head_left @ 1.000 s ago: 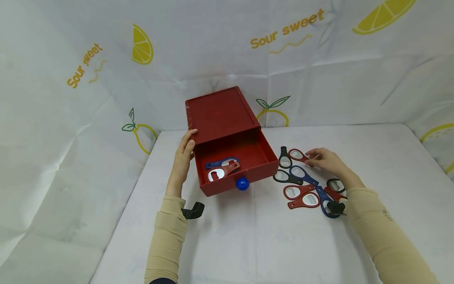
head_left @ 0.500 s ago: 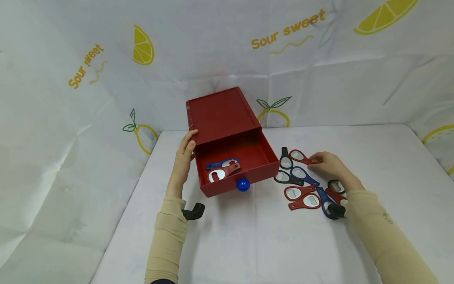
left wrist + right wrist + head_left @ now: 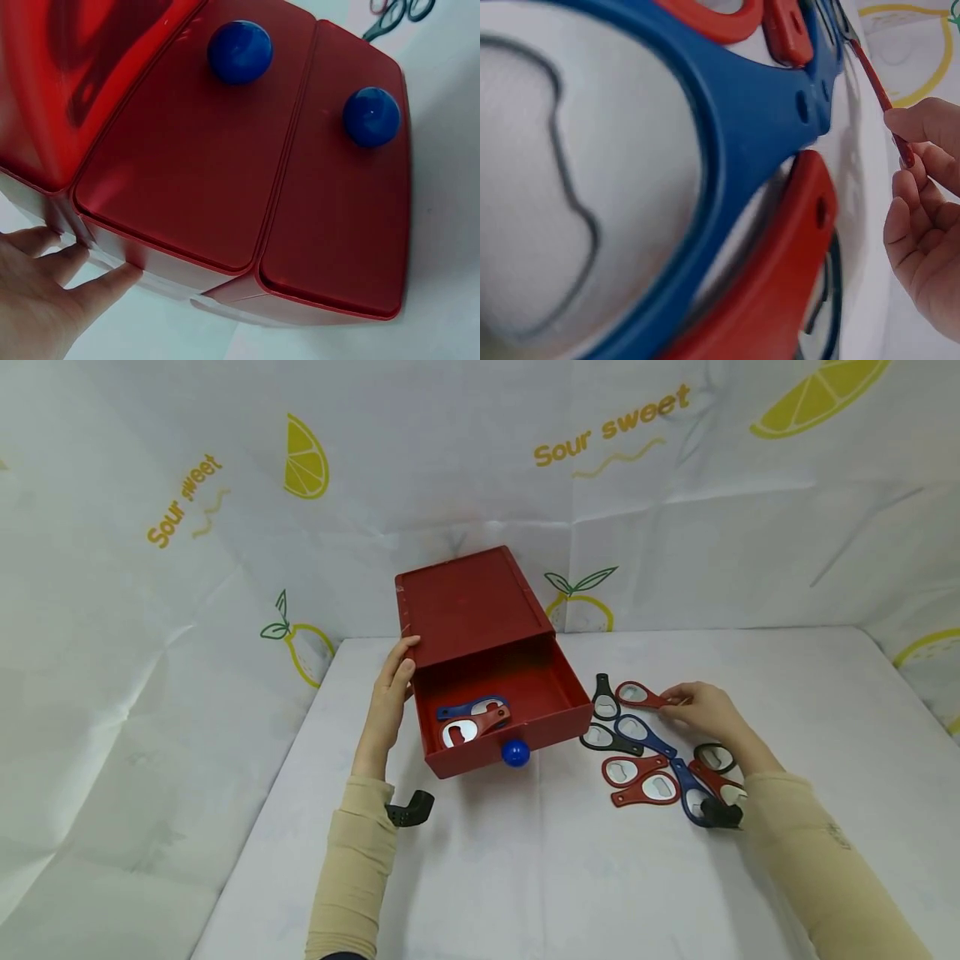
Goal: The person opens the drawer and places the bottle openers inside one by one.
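Note:
A red drawer cabinet [image 3: 472, 606] stands at the back of the table, its top drawer [image 3: 551, 727] pulled out. Inside that drawer lie a blue bottle opener [image 3: 453, 710] and a red one. My left hand [image 3: 386, 710] rests against the cabinet's left side; in the left wrist view its fingers [image 3: 112, 285] are extended along the wall. Farther right, my right hand [image 3: 708, 714] pinches the handle of a red bottle opener [image 3: 637, 695] between thumb and fingers. The right wrist view shows this opener [image 3: 874, 79] tilted, its handle end raised off the table.
Several black, blue and red bottle openers lie spread right of the drawer, among them a blue one [image 3: 645, 735] and a red one [image 3: 647, 789]. Two closed drawers with blue knobs [image 3: 371, 116] sit below the open one. A white patterned cloth [image 3: 465, 468] hangs behind.
My right hand has closed on the red bottle opener's handle and drawn it slightly to the right, away from the black one. My left hand stays on the cabinet.

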`<action>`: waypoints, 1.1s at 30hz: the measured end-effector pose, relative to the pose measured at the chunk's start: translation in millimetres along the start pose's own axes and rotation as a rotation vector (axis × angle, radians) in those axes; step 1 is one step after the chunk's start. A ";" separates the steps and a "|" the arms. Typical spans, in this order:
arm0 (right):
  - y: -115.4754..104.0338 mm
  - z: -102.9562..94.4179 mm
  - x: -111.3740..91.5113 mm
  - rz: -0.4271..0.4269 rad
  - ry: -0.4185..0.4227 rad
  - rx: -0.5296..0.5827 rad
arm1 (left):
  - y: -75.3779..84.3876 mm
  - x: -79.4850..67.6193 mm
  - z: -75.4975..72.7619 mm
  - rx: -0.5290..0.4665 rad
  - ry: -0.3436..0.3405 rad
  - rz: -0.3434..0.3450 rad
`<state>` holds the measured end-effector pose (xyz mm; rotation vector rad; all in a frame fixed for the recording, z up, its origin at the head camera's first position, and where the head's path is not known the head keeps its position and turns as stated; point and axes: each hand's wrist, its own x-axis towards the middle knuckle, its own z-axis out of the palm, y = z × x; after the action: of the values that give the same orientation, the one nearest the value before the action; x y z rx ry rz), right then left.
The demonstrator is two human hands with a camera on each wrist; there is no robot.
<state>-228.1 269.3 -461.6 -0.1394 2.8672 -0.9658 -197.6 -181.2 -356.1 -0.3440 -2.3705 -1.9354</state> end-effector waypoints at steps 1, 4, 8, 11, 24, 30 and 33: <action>-1.6 -1.3 -1.1 -0.006 0.006 -0.001 | 0.4 -0.3 0.0 -0.002 0.000 0.002; -7.7 -5.4 -4.6 -0.017 0.027 -0.003 | -0.2 -0.5 0.0 -0.006 -0.002 0.006; -15.8 -10.3 -9.8 -0.010 0.055 0.005 | -1.9 -0.7 0.1 -0.007 -0.004 0.005; -22.3 -14.3 -14.8 -0.002 0.068 0.024 | -2.8 -1.1 0.2 -0.010 -0.003 0.007; -63.3 -39.1 -39.2 -0.139 0.184 0.093 | -2.8 -0.8 -0.9 -0.008 -0.001 0.009; -87.0 -47.5 -46.9 -0.212 0.208 0.129 | -2.2 -1.3 -0.6 0.000 -0.003 0.011; -101.9 -51.5 -51.8 -0.251 0.214 0.141 | -2.0 -1.4 -0.5 0.001 -0.005 0.014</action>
<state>-178.7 225.5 -354.9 -0.4150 3.0104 -1.2981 -196.7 -182.3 -358.2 -0.3646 -2.3653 -1.9303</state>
